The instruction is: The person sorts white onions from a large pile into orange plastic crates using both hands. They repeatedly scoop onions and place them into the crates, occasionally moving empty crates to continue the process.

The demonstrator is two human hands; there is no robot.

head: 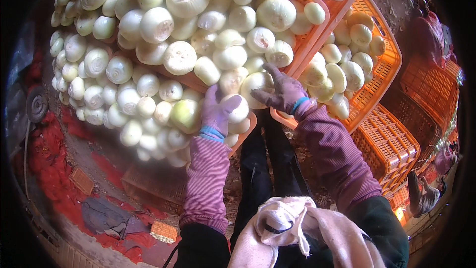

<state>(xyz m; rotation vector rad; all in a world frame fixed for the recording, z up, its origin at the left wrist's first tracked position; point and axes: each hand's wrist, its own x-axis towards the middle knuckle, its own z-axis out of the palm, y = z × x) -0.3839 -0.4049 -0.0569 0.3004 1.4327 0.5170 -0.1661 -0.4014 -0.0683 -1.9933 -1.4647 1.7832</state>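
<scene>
Peeled white onions [179, 57] are heaped high in orange plastic crates before me. My left hand [218, 113], in a purple glove with a blue cuff, is at the near side of the heap. Its thumb lies against a round onion [238, 111], and its fingers stand apart from the thumb. To its right, my right hand [284, 89] wears a similar glove. Spread fingers reach over the heap, with thumb and fingertips beside a large onion [256, 83]. The undersides of both hands are hidden.
At my right is an orange crate [388, 78] partly filled with onions. Upturned and stacked crates [390, 137] stand nearer me. Red netting or cloth [52, 149] covers ground at far left. Another person [425, 195] is at the far right edge.
</scene>
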